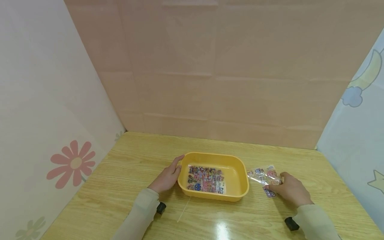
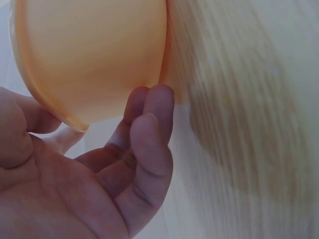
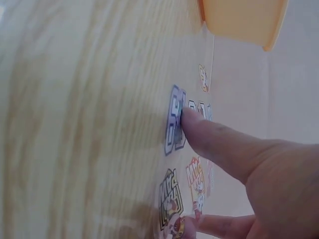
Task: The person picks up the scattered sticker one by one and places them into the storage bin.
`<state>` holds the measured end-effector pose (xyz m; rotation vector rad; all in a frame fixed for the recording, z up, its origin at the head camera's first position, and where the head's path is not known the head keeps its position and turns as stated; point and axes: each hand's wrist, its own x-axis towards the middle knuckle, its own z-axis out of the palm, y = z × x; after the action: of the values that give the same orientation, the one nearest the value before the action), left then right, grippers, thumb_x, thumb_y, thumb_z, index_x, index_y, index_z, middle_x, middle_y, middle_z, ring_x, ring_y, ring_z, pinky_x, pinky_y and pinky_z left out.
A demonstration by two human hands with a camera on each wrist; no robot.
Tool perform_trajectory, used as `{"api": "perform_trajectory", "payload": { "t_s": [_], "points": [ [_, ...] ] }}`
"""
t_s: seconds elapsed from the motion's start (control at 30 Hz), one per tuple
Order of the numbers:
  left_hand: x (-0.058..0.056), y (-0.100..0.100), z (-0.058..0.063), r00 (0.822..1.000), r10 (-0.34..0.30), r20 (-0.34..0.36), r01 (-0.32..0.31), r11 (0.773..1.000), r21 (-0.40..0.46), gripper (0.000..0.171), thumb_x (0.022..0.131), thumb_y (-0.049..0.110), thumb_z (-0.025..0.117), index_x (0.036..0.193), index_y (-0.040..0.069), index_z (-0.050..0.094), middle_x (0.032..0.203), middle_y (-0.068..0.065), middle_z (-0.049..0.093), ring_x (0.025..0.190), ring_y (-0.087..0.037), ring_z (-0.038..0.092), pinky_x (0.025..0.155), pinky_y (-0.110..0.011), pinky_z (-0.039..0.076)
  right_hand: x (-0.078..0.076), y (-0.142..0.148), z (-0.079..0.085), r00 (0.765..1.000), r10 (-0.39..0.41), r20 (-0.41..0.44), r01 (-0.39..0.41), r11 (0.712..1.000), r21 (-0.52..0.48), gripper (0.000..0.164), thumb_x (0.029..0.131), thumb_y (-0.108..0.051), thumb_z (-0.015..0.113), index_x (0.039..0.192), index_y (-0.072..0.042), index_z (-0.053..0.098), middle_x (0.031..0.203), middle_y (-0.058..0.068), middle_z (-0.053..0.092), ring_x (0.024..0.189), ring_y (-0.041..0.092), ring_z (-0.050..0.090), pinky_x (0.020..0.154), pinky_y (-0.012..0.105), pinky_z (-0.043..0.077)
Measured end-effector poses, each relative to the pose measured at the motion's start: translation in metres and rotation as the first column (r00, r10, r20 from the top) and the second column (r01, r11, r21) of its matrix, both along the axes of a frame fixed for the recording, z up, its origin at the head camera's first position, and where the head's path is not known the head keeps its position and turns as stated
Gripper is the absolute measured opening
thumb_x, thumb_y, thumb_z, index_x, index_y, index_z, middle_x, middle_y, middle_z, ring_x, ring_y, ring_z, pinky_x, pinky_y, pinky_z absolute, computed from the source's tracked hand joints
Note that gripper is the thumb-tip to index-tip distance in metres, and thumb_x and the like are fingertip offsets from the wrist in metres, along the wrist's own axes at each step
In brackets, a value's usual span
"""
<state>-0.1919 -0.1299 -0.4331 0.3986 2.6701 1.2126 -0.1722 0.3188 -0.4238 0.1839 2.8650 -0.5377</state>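
Note:
On the wooden table stands a yellow plastic basin [image 1: 235, 176] holding clear sheets of small colourful stickers [image 1: 205, 180]. My left hand [image 1: 168, 177] holds the basin's left end by the rim; in the left wrist view its curled fingers [image 2: 152, 144] lie against the outer wall. To the right of the basin, another clear sticker sheet [image 1: 261, 176] rests on the table. My right hand [image 1: 292, 190] touches this sheet's right part, thumb and fingertip spread apart on it in the right wrist view. The palm hides part of the sheet from the head view.
A thin pale strip [image 1: 183, 209] lies on the table in front of the basin. A beige wall covering [image 1: 216, 76] rises behind the table [image 1: 132, 166]. White printed panels stand at both sides. Black devices [image 1: 161, 208] sit at the wrists.

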Motion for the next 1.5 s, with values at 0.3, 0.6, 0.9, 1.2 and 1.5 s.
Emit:
{"api": "perform_trajectory", "payload": {
  "t_s": [0.3, 0.6, 0.9, 1.2, 1.5],
  "points": [
    [0.0, 0.001, 0.002, 1.0, 0.005, -0.008, -0.005, 1.0, -0.005, 0.046, 0.105, 0.029, 0.027, 0.149, 0.032, 0.017, 0.08, -0.005, 0.057, 0.08, -0.017, 0.054, 0.079, -0.04, 0.039, -0.001, 0.003, 0.002, 0.999, -0.026, -0.041, 0.024, 0.999, -0.046, 0.083, 0.076, -0.059, 0.066, 0.119, 0.009, 0.047, 0.096, 0.018, 0.063, 0.085, 0.032, 0.059, 0.065, 0.046, 0.045],
    [0.001, 0.001, 0.001, 1.0, 0.003, 0.003, -0.003, 1.0, -0.006, 0.047, 0.104, 0.031, 0.027, 0.15, 0.032, 0.016, 0.085, -0.011, 0.06, 0.083, -0.018, 0.057, 0.081, -0.041, 0.04, 0.0, 0.003, 0.003, 0.999, -0.043, -0.03, 0.041, 0.998, -0.057, 0.059, 0.088, -0.045, 0.057, 0.117, 0.006, 0.05, 0.105, 0.026, 0.06, 0.085, 0.032, 0.057, 0.062, 0.044, 0.044],
    [0.001, 0.0, 0.001, 1.0, 0.004, 0.007, -0.004, 1.0, -0.003, 0.046, 0.104, 0.032, 0.027, 0.149, 0.033, 0.016, 0.091, -0.012, 0.062, 0.086, -0.018, 0.057, 0.081, -0.041, 0.04, 0.001, 0.001, 0.009, 0.996, -0.078, -0.046, 0.071, 0.989, -0.129, 0.038, 0.094, -0.028, 0.046, 0.112, 0.004, 0.055, 0.091, 0.015, 0.064, 0.076, 0.024, 0.057, 0.058, 0.037, 0.042],
    [0.002, 0.002, 0.002, 1.0, 0.007, 0.001, -0.007, 1.0, 0.01, 0.047, 0.104, 0.03, 0.028, 0.15, 0.029, 0.018, 0.082, -0.012, 0.058, 0.078, -0.017, 0.057, 0.081, -0.041, 0.041, 0.004, -0.001, 0.018, 0.996, -0.065, -0.059, 0.053, 0.981, -0.185, 0.039, 0.095, -0.024, 0.042, 0.112, 0.01, 0.052, 0.083, 0.009, 0.065, 0.067, 0.019, 0.056, 0.055, 0.033, 0.042],
    [0.002, 0.001, 0.003, 1.0, 0.001, -0.001, -0.001, 1.0, 0.01, 0.046, 0.105, 0.029, 0.028, 0.15, 0.028, 0.017, 0.072, -0.003, 0.052, 0.076, -0.016, 0.055, 0.079, -0.039, 0.04, 0.001, 0.0, 0.019, 0.995, -0.065, -0.082, 0.046, 0.976, -0.213, 0.039, 0.097, -0.024, 0.044, 0.111, 0.011, 0.054, 0.085, 0.011, 0.067, 0.066, 0.018, 0.057, 0.054, 0.034, 0.043]
  ]
}}
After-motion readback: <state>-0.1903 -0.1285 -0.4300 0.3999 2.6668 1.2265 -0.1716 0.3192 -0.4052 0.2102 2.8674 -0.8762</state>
